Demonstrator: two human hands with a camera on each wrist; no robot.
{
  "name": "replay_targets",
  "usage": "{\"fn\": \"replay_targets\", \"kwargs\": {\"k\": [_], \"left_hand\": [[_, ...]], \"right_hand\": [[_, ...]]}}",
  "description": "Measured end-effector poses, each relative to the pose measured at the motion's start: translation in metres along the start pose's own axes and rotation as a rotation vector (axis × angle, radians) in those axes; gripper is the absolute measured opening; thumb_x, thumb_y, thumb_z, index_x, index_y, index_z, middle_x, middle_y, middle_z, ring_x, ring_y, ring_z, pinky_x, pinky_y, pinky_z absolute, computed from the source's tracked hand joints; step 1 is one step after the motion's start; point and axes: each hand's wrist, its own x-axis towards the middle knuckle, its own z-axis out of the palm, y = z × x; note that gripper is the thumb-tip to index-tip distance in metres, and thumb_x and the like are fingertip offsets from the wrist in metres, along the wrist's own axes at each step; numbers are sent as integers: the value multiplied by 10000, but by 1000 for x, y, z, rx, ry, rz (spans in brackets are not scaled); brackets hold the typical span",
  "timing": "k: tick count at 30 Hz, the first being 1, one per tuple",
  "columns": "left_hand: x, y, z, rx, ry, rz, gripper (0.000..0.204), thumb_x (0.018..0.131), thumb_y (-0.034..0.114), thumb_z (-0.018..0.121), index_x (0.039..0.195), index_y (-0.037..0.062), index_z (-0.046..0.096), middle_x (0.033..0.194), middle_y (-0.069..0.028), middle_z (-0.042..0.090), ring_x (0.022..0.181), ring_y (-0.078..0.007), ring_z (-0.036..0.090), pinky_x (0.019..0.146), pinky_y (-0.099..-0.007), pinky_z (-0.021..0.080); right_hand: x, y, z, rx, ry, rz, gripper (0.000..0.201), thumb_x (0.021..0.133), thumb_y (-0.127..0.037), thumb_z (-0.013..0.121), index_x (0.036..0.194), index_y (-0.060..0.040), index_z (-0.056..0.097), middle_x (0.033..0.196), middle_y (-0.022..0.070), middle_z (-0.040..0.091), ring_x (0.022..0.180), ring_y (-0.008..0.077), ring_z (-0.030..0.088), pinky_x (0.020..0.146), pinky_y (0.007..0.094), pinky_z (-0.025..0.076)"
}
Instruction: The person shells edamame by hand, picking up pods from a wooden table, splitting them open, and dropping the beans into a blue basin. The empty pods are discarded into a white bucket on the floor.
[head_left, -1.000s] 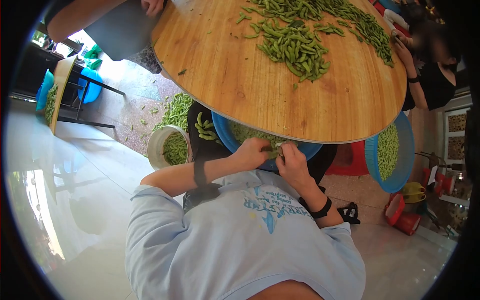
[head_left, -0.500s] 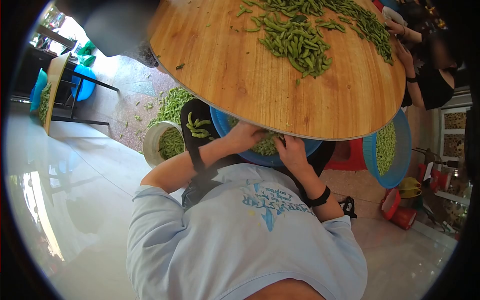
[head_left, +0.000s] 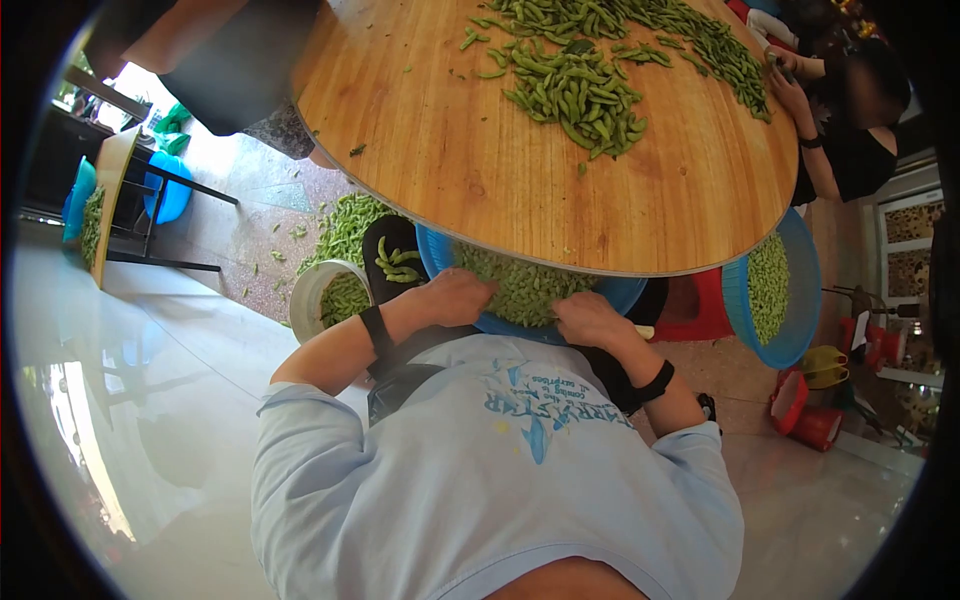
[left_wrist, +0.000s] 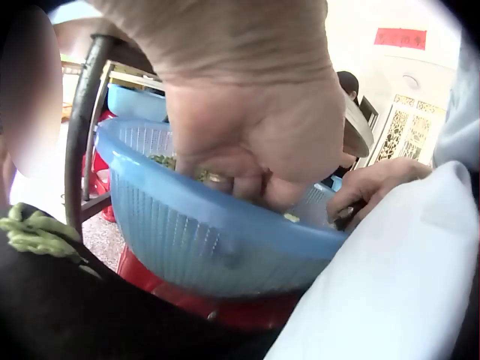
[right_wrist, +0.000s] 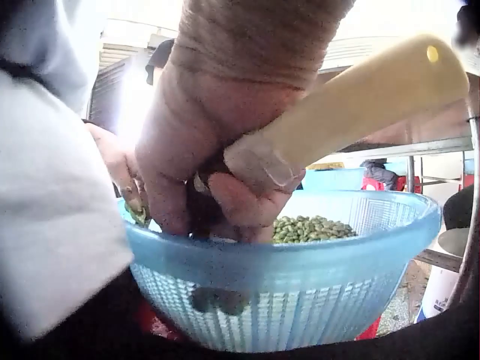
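A blue basket (head_left: 432,252) of shelled green beans (head_left: 530,287) stands at the person's lap, partly under the table edge. The left hand (head_left: 457,297) is over its left side, fingers bent down inside the rim; in the right wrist view a green pod (right_wrist: 137,215) shows at its fingertips. At the near right rim, the right hand (head_left: 592,318) grips a tool with a cream handle (right_wrist: 360,105) that has a hole in its end. The handle slants out past the hand, and the tool's working end is hidden by the fingers.
Piles of green pods (head_left: 580,95) lie on the round wooden table (head_left: 450,170). A white bucket (head_left: 303,295) of pods stands at left, with several pods (head_left: 397,262) on the person's thigh. Another blue basket (head_left: 803,300) and a red stool (head_left: 690,305) are at right. Another person (head_left: 850,150) sits across.
The hands were close together over the basket a second ago and have since drawn apart, the left one moving left. The cream handle end now shows beside the right hand.
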Motion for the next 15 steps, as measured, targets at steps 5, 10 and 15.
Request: {"fn": "replay_targets", "kwargs": {"k": [5, 10, 15], "left_hand": [[-15, 7, 5, -44, -112, 66, 181, 831, 173, 523, 908, 9, 525, 667, -215, 594, 701, -422, 598, 650, -524, 452], [-34, 3, 13, -182, -8, 28, 163, 820, 131, 522, 922, 9, 558, 718, -221, 607, 742, -402, 609, 662, -493, 473], [-80, -24, -38, -725, 217, -313, 158, 783, 34, 520, 908, -15, 604, 786, -199, 642, 792, -350, 641, 699, -441, 503]], "right_hand": [[-5, -3, -3, 37, -129, -63, 161, 679, -70, 520, 732, 52, 610, 743, 262, 609, 735, 422, 605, 662, 484, 482], [-6, -9, 4, 14, -184, -25, 186, 684, -84, 519, 754, 50, 628, 763, 267, 616, 772, 420, 614, 706, 481, 488], [2, -9, 13, 20, -200, -28, 193, 710, -93, 514, 774, 51, 625, 775, 262, 623, 770, 420, 616, 698, 487, 490]]}}
